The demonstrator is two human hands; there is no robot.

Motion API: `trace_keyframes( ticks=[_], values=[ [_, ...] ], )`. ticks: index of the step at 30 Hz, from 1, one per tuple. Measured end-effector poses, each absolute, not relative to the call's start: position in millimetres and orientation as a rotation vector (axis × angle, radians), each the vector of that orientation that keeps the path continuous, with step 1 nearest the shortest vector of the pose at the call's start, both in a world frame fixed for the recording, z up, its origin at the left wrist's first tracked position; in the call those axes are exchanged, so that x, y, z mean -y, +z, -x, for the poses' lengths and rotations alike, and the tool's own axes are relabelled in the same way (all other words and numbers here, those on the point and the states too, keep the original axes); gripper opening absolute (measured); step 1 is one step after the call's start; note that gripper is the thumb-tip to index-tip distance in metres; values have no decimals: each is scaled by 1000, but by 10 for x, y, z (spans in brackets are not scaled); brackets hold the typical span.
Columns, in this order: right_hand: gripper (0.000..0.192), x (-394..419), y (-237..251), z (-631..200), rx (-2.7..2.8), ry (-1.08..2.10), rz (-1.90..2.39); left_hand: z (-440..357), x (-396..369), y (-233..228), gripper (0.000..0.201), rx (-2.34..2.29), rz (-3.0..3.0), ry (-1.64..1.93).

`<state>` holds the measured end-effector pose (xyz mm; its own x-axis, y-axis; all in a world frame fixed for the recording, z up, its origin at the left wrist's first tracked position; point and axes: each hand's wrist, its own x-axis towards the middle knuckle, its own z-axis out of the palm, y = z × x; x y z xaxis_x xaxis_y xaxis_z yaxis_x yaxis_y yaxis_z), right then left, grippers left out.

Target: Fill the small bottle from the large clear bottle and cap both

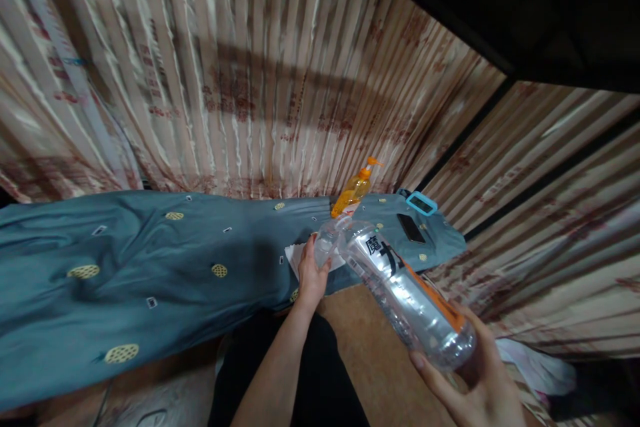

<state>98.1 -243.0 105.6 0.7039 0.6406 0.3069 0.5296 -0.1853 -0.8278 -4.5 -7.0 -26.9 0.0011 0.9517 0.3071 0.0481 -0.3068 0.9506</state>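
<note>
My right hand (pixel 470 373) grips the base end of a large clear plastic bottle (pixel 400 287) with a silver and orange label. The bottle is tilted, its neck end pointing up and left in the view. My left hand (pixel 313 273) is wrapped round a small clear cup (pixel 325 245). The bottle's neck meets the cup's rim; whether liquid passes between them I cannot tell. Below the cup lies a white sheet (pixel 295 255), partly hidden by the hand and cup. Just behind stands an orange pump bottle (pixel 353 195).
A blue-grey cloth with pineapple prints (pixel 185 293) covers the long surface. At its right end lie a dark phone (pixel 411 228) and a light-blue-framed device (pixel 421 204). Patterned curtains (pixel 280 80) hang behind and on the right. Brown floor (pixel 375 347) shows below.
</note>
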Motion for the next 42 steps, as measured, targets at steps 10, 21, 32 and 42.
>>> trace_keyframes(
  ticks=[10,21,32,42],
  values=[
    [97,2482,1001,-1206,1005,205,1872,43,73,-243,70,-1088,-1449,1404],
    [99,2480,989,-1174,968,200,1883,56,69,-230,69,-1090,-1447,1394],
    [99,2476,946,-1206,1000,194,1862,50,79,-207,69,-1111,-1440,1386],
    [101,2487,946,-1192,1007,190,1856,58,87,-167,72,-1123,-1438,1363]
  ],
)
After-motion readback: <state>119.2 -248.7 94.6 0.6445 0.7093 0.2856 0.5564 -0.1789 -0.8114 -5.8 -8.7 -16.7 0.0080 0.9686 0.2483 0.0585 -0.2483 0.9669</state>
